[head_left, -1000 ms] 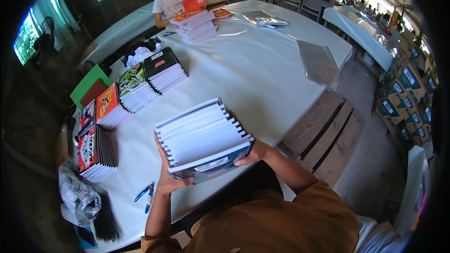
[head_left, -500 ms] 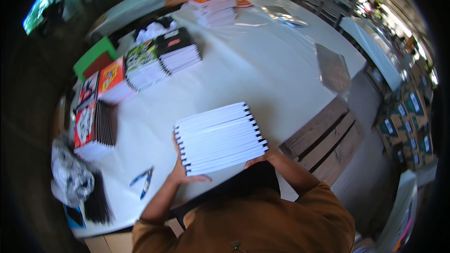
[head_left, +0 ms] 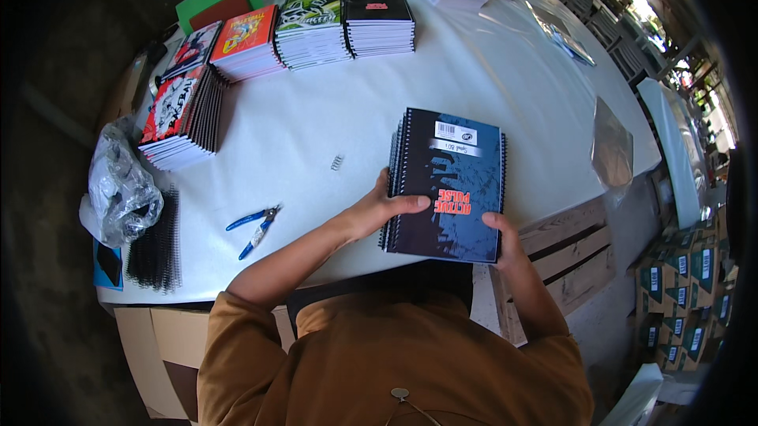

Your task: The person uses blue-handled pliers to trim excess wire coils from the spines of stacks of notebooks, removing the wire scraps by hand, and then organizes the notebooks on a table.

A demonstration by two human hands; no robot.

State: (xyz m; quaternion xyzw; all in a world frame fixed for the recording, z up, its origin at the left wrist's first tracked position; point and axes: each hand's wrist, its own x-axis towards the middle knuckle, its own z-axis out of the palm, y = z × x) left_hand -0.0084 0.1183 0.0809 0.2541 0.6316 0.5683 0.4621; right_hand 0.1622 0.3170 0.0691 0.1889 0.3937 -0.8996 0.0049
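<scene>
A stack of spiral-bound notebooks is between my hands at the table's near edge. Its top cover is black and dark blue with red lettering, and the wire binding runs along the left side. My left hand grips that bound side, thumb on the cover. On the lower right edge, my right hand closes with its thumb on top; its other fingers are mostly hidden. Left of my left forearm lie cutting pliers with blue handles. Beyond that forearm is a short wire coil piece.
Notebook piles line the table's far left: red, orange, green and black. Black spiral wires and a clear plastic bag lie at left. A wooden pallet and cartons stand right.
The notebook stack has turned from page edges upward to its dark cover upward, and both hands have shifted their hold. The view has moved, and the wire coil piece now shows.
</scene>
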